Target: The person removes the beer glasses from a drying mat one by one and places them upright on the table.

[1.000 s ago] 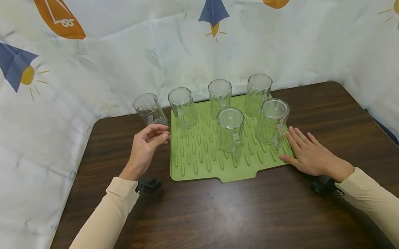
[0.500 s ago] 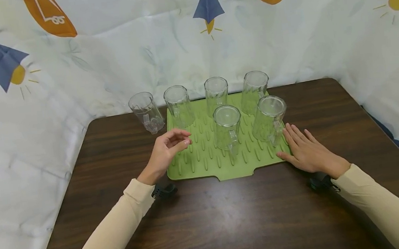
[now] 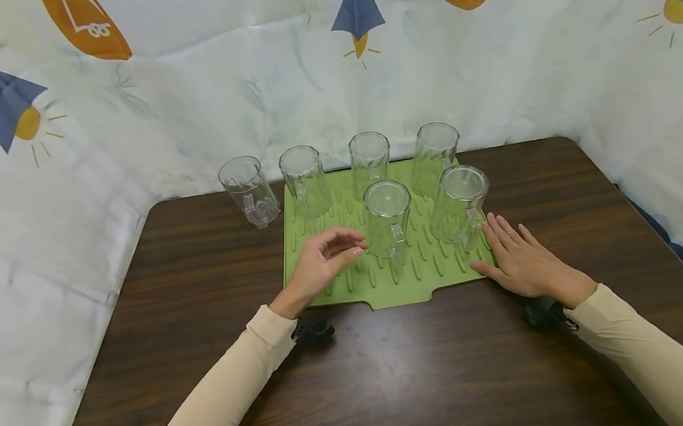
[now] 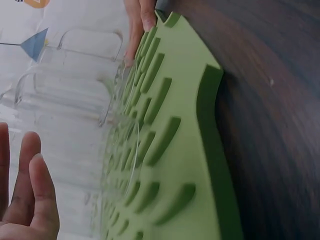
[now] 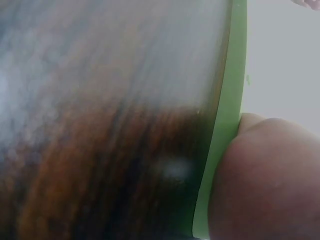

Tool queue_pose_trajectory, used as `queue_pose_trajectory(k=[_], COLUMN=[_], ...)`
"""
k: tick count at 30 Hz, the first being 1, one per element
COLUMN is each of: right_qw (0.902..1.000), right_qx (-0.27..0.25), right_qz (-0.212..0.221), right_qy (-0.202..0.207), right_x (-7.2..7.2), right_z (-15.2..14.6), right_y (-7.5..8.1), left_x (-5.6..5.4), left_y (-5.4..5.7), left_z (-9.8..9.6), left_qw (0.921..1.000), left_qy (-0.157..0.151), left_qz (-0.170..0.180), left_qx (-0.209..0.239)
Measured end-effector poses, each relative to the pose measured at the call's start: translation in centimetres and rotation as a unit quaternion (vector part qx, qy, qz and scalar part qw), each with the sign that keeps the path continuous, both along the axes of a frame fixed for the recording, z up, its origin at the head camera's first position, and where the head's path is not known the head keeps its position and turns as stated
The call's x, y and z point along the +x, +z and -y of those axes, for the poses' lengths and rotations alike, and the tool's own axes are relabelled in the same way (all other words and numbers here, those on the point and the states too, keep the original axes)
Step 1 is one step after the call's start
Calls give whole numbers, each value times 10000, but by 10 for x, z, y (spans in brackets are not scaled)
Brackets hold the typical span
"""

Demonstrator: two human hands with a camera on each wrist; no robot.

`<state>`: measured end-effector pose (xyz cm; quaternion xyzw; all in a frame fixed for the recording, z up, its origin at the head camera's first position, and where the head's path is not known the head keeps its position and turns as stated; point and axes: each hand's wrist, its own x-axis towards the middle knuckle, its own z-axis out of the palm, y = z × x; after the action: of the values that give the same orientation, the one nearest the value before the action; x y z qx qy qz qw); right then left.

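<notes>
A green drying mat (image 3: 399,295) with raised ridges lies on the table, several clear glass mugs standing on it. Over its front left part is my left hand (image 3: 315,263), fingers loosely bent and holding nothing. Its fingertips are close to the front middle mug (image 3: 388,219); the left wrist view shows a gap between the fingers (image 4: 42,190) and the glass. My right hand (image 3: 525,260) lies flat with straight fingers at the mat's right edge, its thumb on the mat, beside the front right mug (image 3: 458,205).
Three mugs line the mat's back, among them a left one (image 3: 306,182), a middle one (image 3: 369,162) and a right one (image 3: 433,159). Another glass mug (image 3: 251,193) stands off the mat on the dark wooden table (image 3: 211,267). A white printed curtain (image 3: 279,75) hangs behind.
My left hand has moved right, from beside the mug off the mat to near the front middle mug. My right hand has stayed at the mat's edge. The mugs have kept their places.
</notes>
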<state>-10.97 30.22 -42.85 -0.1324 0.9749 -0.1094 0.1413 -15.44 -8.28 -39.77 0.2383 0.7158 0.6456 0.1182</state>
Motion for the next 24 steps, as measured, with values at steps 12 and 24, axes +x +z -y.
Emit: queue_pose_trajectory(k=[12,24], right_qw=[10000,10000], right_qx=[-55,-74], right_qz=[-34,-15], right_qy=[3,-10], right_x=[2,1], right_z=[0,-2], right_y=[-1,-2], left_x=[6,9], left_y=[-11,-18], left_z=[-25,-40], left_qw=[9996,9995], left_qy=[-181,-260], left_qz=[-7,-176], left_qx=[227,53])
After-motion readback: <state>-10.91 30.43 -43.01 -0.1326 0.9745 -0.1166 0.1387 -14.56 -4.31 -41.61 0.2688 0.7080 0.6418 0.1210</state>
